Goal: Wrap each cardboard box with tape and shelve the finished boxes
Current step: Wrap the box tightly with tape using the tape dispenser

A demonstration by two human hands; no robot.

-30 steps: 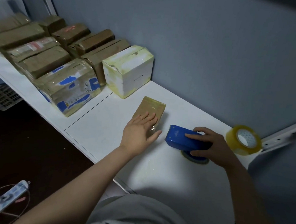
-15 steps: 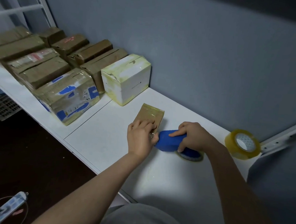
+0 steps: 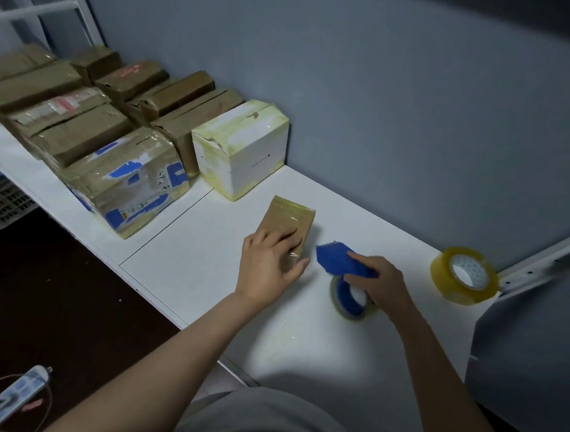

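**Box taping at the white shelf-desk thing**

Grey-blue wall [image 3: 386, 71] all along the back, and a long white surface [image 3: 190, 266] running under it, made of two panels with a seam between them. On the far left panel there's a whole pile of brown taped boxes [image 3: 78, 129] packed tight against each other, back to the wall. The front one of the bunch is a bigger box with blue print [image 3: 129, 179], shiny with tape. Right beside it, straddling the seam, a white box [image 3: 244, 146] with yellowish tape on its edges, back against the wall.

The person is standing at the near edge, both arms out over the surface. The left hand [image 3: 267, 268] lies flat on the near end of the small brown box [image 3: 288, 217], fingers straight and pressing down, thumb out along its right edge. That box lies flat on the right panel, a little way in front of the white box and apart from it, with clear tape over the far end.

Just to the right of it, the right hand [image 3: 381, 283] is curled round a blue tape dispenser [image 3: 339, 259], nose aimed at the small box, close to it but not touching as far as I can see. The dispenser's own roll [image 3: 348, 298] hangs below the hand.

A spare tape roll [image 3: 463, 273] sits off to the right, near the wall. A power strip [image 3: 12, 396] lies on the dark floor.
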